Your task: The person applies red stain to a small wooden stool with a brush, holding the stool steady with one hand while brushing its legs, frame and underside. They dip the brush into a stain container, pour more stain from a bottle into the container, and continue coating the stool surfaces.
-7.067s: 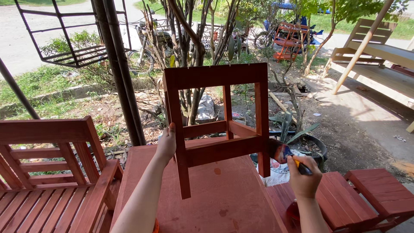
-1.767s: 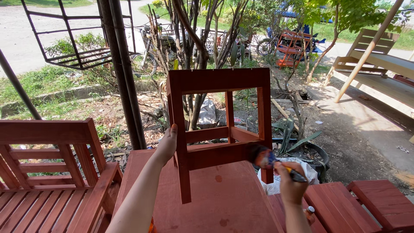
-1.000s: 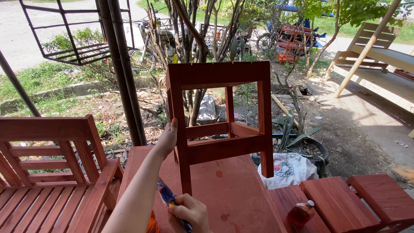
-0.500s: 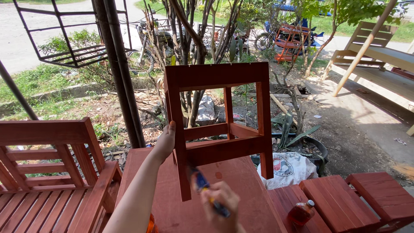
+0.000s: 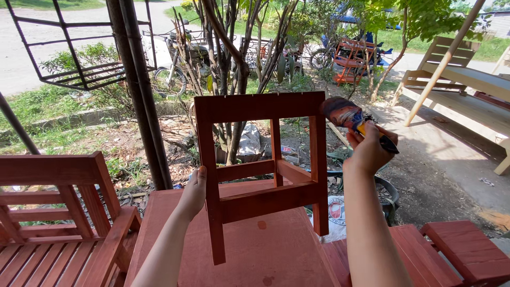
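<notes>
A small red-brown wooden stool frame (image 5: 263,170) stands tipped on a red-brown painted tabletop (image 5: 265,250). My left hand (image 5: 194,190) grips its near left leg from behind. My right hand (image 5: 368,150) is raised beside the frame's upper right corner and holds a paintbrush (image 5: 349,117), whose paint-loaded bristles touch or nearly touch the top rail's right end.
A red-brown wooden bench (image 5: 58,223) sits at the left, slatted red pieces (image 5: 462,255) at the lower right. A white plastic bag (image 5: 336,212) lies behind the table. A dark metal post (image 5: 141,90), shrubs, bare-wood furniture (image 5: 467,79) stand beyond.
My right hand went from the frame's right leg down in front of the table, then rose with the paintbrush to the frame's upper right corner. My left hand kept its hold.
</notes>
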Available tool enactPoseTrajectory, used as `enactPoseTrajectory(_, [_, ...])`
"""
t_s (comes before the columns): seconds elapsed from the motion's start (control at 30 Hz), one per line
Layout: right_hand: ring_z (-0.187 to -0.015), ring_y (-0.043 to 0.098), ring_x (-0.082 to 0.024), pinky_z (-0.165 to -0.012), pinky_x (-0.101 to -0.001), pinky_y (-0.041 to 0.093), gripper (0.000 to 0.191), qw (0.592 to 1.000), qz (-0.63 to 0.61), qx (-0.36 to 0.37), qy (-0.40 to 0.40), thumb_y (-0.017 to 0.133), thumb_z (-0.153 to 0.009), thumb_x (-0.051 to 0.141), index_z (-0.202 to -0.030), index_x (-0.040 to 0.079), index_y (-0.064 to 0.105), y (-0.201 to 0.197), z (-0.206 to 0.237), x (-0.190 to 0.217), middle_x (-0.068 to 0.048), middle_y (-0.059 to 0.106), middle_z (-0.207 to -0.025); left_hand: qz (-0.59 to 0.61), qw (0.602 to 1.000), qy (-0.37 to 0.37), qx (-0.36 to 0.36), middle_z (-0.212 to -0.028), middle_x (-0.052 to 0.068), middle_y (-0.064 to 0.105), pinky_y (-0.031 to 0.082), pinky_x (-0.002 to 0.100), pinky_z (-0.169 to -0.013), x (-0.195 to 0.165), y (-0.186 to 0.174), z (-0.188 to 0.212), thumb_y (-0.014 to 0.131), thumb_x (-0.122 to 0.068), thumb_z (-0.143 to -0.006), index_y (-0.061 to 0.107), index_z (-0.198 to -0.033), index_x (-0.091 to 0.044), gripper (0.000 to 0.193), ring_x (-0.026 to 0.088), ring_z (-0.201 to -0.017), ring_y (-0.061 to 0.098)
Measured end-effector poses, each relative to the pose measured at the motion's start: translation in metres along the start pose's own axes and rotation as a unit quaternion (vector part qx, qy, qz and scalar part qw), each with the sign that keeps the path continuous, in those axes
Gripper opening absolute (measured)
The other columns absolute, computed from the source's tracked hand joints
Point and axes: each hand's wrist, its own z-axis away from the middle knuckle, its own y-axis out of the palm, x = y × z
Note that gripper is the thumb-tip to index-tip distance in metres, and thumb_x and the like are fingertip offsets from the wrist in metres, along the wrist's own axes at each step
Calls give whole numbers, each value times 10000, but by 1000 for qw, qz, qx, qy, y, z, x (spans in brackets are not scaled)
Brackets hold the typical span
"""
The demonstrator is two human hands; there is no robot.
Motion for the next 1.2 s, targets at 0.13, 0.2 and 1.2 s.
enactPoseTrajectory(0.13, [-624,740,-250,-532,-327,655,244,1000,14,1,24,698,-880,20,-987,46,481,-15,4,-31,-170,673,-916,2,1000,17,-5,-1283,165,665,468,425,-1039,2,-5,-1,173,-688,-980,503,-1371,-72,801,295,-1211,619])
enactPoseTrajectory(0.2, [-617,728,-250,-537,-338,653,275,999,28,-6,14,707,-881,-10,-985,32,455,-47,16,-41,-207,662,-893,-5,1000,-2,-2,-1240,189,699,488,430,-1030,1,-6,-5,170,-682,-994,540,-1334,-52,805,313,-1175,657])
enactPoseTrajectory(1.2, [-866,715,-175,-720,-330,639,144,990,131,36,45,694,-951,46,-1021,-7,579,-95,256,9,-126,671,-1005,239,965,32,101,-1138,-71,657,443,371,-879,-46,-41,32,484,-406,-1035,510,-1453,-250,447,107,-982,569])
